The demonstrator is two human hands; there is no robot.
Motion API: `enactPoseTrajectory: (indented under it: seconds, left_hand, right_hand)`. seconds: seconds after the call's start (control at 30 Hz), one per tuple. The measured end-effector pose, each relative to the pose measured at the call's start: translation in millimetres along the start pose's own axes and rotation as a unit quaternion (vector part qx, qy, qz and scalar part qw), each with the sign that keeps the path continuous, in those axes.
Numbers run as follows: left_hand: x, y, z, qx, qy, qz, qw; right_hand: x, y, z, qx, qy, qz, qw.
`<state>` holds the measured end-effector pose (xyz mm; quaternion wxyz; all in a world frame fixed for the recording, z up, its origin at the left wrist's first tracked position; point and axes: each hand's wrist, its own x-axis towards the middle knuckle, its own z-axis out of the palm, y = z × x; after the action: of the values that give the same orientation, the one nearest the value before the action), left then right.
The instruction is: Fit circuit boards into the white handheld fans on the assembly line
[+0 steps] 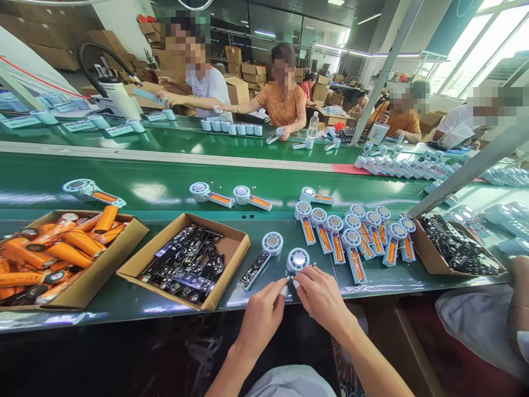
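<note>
A light-blue handheld fan with a round, vented head lies at the table's front edge, its handle mostly hidden under my hands. My left hand is closed, thumb and fingers pinching at the handle just below the head. Right beside it, my right hand is closed too, its fingertips meeting at the same spot; a short wire end pokes out near them. Just left of my hands lies another fan with a dark circuit board in its open handle.
Left stand a carton of orange battery cells and a carton of circuit boards. Several fans with orange cells lie to the right, before another board carton. A slanting metal post rises there. Co-workers sit across the green belt.
</note>
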<state>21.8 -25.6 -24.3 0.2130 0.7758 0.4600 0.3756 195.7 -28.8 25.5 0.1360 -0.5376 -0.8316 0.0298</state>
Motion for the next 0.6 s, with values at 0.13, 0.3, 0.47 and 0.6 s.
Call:
enactPoseTrajectory:
  seconds: [0.13,0.3,0.47,0.6]
  left_hand:
    - [-1.5,-0.9,0.4,0.023,-0.013,0.023,0.999]
    - [-6.3,-0.1,4.0,0.046,0.003,0.035,0.998]
    - [-5.8,0.3,3.6,0.035,0.012,0.033,0.999]
    - [1.0,2.4,-0.8,-0.028,-0.011,-0.002,1.0]
  right_hand:
    - [0.7,-2.7,2.2,-0.041,-0.008,-0.009,0.999]
    - [0.4,-6.3,11.1,-0.099,-0.002,-0.011,0.995]
    - [0.2,1.2,5.8,-0.063,0.005,-0.029,0.998]
    - [0.1,5.1,2.0,-0.038,0.01,-0.034,0.999]
